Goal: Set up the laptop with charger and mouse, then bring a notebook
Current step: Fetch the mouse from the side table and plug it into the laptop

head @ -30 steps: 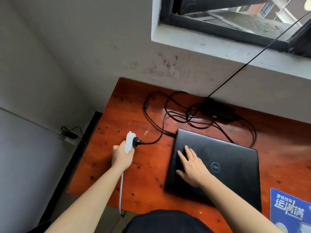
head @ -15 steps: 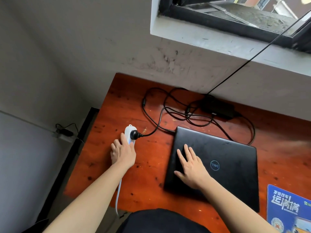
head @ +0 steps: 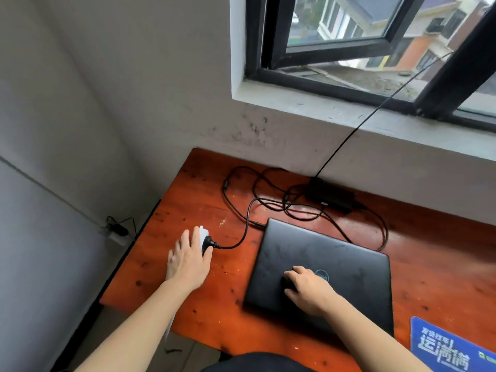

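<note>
A closed black laptop (head: 335,253) lies on the red-brown wooden table (head: 434,267). My right hand (head: 308,287) rests on its lid near the round logo, fingers curled, with nothing in it. Behind the laptop sits the black charger brick (head: 330,196), its cable (head: 249,210) looping over the table. The cable's black plug (head: 208,242) is in a white power strip (head: 203,232) that lies on the table's left part. My left hand (head: 188,260) lies over that strip and grips it. No mouse or notebook is in sight.
A blue mouse pad (head: 451,345) with white lettering lies at the table's near right corner. A thin black wire (head: 375,108) runs from the brick up over the window sill (head: 349,114). A wall socket with a plug (head: 116,232) sits low on the left wall.
My left hand lowered the raised power strip onto the table and now lies over it. My right hand slid towards the logo and curled its fingers. The view tilted up.
</note>
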The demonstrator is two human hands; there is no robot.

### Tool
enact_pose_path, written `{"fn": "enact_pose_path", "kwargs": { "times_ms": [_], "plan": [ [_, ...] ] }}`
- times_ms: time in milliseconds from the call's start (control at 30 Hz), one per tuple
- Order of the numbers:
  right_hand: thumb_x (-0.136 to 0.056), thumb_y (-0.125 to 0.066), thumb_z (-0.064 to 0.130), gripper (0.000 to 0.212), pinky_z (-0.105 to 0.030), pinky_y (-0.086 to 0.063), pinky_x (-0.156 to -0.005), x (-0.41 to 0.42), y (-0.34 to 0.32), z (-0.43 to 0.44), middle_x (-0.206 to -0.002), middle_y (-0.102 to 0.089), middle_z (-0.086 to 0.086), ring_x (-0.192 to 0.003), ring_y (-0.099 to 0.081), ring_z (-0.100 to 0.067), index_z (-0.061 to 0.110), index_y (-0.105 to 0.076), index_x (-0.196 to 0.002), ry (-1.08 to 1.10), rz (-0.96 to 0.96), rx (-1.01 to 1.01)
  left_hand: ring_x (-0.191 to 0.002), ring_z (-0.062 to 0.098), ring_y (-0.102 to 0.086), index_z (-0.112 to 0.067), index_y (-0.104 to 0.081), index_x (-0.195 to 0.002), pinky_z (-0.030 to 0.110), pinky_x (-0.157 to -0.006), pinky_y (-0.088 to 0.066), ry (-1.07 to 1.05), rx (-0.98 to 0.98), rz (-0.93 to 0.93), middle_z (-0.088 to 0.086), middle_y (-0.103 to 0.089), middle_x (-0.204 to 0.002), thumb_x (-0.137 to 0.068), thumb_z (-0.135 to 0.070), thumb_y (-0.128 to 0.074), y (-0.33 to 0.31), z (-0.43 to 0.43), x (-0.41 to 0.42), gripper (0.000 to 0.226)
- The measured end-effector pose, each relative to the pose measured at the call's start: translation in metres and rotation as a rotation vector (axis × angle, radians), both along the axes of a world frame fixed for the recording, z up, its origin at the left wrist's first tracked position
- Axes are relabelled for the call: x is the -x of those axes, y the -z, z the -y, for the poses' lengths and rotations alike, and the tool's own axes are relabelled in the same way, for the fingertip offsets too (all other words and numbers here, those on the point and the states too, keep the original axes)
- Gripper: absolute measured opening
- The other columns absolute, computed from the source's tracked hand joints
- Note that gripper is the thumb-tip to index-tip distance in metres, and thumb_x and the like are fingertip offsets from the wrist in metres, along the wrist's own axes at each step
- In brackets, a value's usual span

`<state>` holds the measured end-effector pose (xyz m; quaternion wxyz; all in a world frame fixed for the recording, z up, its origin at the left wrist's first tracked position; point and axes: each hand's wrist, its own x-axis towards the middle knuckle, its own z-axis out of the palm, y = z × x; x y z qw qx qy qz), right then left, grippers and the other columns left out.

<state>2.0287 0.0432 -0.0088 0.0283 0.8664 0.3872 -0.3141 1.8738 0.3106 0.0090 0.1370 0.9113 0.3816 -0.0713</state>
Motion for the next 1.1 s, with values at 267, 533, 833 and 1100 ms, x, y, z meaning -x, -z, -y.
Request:
{"fn": "enact_pose_path", "kwargs": {
  "times_ms": [267,533,833,1100],
  "plan": [
    [-0.099,-0.048,0.045,0.057,-0.040,-0.039,-0.109,-0.016,-0.027,0.033,-0.160,-0.025,-0.010,-0.144,-0.031,-0.029,0.023,-0.035,-0.150,-0.033,0.130,-0.283,-0.145,0.032,-0.029,-0.015,-0.027,-0.154,0.051,-0.112,-0.033,-0.228,-0.153,0.162,0.014,-0.027,-0.159,-0.099,-0.051,-0.036,-0.069,0.087,0.044,0.066],
    [-0.093,-0.065,0.031,0.058,-0.050,-0.039,-0.109,0.112,-0.066,-0.042,-0.152,-0.034,-0.030,-0.137,-0.038,-0.046,0.007,-0.049,-0.144,-0.221,0.008,-0.808,-0.143,0.038,-0.029,-0.017,-0.032,-0.152,0.057,-0.108,-0.033,-0.543,-0.369,0.098,0.017,-0.024,-0.160,-0.095,-0.060,-0.024,-0.134,0.171,0.206,0.072],
    [-0.098,-0.053,0.043,0.064,-0.048,-0.027,-0.116,0.370,-0.176,-0.106,-0.161,-0.020,-0.022,-0.148,-0.021,-0.038,0.017,-0.034,-0.153,-0.817,-0.154,-1.023,-0.145,0.040,-0.024,-0.013,-0.033,-0.151,0.059,-0.112,-0.027,-1.068,-0.708,0.122,0.021,-0.023,-0.160,-0.096,-0.053,-0.031,-0.233,0.241,0.461,0.068],
    [-0.100,-0.045,0.050,0.065,-0.051,-0.022,-0.119,0.665,-0.216,-0.108,-0.163,-0.013,-0.019,-0.149,-0.016,-0.037,0.019,-0.029,-0.155,-1.261,-0.317,-1.061,-0.142,0.042,-0.030,-0.011,-0.039,-0.148,0.060,-0.107,-0.033,-1.396,-0.769,0.037,0.023,-0.027,-0.158,-0.096,-0.054,-0.033,-0.232,0.345,0.693,0.068]
  ]
}}
